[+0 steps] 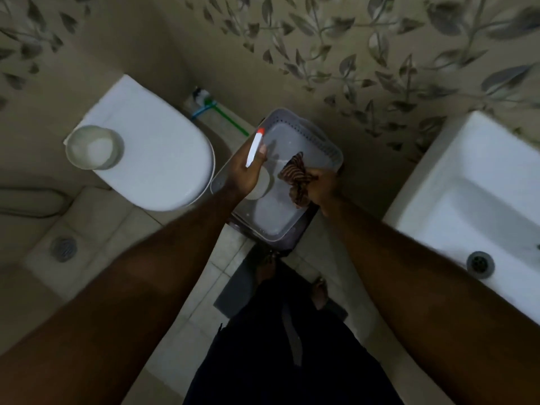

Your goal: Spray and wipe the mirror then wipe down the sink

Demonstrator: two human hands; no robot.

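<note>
My left hand (pixel 244 171) grips a white spray bottle (pixel 254 147) with a red nozzle tip, held over the left side of a grey lidded basket (pixel 318 135). My right hand (pixel 324 187) clutches a crumpled striped brown cloth (pixel 296 173) above the basket's lid. The white sink (pixel 455 206) with its metal drain (pixel 480 263) is at the right edge. No mirror is in view.
A white toilet (pixel 152 159) with its lid shut stands at the left, a round white container (pixel 93 147) resting on it. A green-handled brush (pixel 225 116) leans by the leaf-patterned wall. A floor drain (pixel 62 248) lies lower left. A dark mat (pixel 236 287) is under my feet.
</note>
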